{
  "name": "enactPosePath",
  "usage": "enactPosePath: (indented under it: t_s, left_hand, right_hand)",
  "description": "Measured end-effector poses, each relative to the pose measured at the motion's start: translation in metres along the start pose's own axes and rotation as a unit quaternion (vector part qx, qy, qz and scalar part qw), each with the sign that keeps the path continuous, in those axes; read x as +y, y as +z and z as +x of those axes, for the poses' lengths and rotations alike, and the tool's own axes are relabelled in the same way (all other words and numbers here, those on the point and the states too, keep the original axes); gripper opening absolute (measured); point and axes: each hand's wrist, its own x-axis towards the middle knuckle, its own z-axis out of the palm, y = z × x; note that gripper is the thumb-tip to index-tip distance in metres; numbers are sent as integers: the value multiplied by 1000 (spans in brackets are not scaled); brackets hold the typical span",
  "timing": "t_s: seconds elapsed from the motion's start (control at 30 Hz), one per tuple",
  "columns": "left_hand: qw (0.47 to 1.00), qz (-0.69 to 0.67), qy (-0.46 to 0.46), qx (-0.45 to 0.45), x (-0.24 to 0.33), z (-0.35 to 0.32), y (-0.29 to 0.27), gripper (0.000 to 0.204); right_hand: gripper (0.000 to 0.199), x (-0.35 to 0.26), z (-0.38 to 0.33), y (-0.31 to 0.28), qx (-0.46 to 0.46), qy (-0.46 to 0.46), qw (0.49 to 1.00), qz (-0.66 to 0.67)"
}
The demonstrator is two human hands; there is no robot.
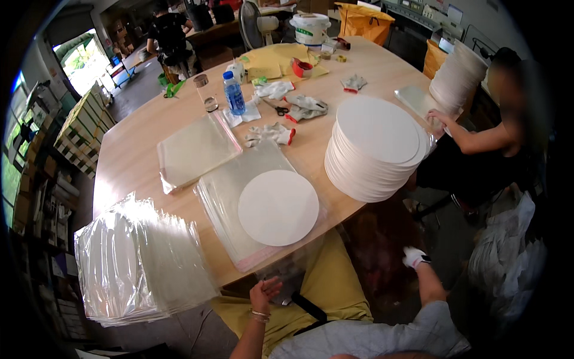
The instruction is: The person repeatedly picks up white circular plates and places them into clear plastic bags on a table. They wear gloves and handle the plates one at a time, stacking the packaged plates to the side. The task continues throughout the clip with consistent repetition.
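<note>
My bare left hand (266,292) is just off the table's near edge, above my lap, with its fingers stretched out and nothing visible in them. Out to the right, lower than the tabletop, is my right hand (414,257) in a white glove; its fingers are too small and blurred to read. In front of me a single white round board (278,207) lies flat on a stack of clear plastic bags (218,200). To its right rises a tall stack of white round boards (376,134), nearest to my right hand.
Glossy clear bags (140,263) overhang the table's left edge; another bag stack (197,149) lies farther in. Beyond are work gloves (306,107), scissors (278,109), a blue water bottle (234,94) and red tape (301,67). A co-worker (490,131) sits at right.
</note>
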Motion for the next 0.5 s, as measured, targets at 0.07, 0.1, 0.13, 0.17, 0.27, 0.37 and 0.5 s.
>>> enactPosePath:
  t_s: [0.07,0.1,0.13,0.17,0.27,0.37,0.5]
  left_hand:
    - [1000,-6,12,20,-3,-10,-8,43]
    - [1000,6,7,17,-5,-12,-9,43]
    - [1000,19,6,14,-5,-11,-11,43]
    - [999,32,12,12,-2,-7,-14,43]
    - [998,45,50,-21,3,-11,-33,34]
    - [841,420,316,126,8,-10,-41,32]
    - [510,714,474,71,34,3,-30,55]
  right_hand:
    - [63,-67,55,-20,50,-56,973,218]
    - [64,-102,69,-37,158,-143,947,242]
    - [64,-134,84,-47,194,-179,915,304]
    - [57,-161,97,-64,282,-301,875,254]
    - [25,-211,121,-106,390,-439,767,260]
    - [8,-208,132,-129,350,-524,734,253]
    - [9,-199,143,-132,294,-551,728,282]
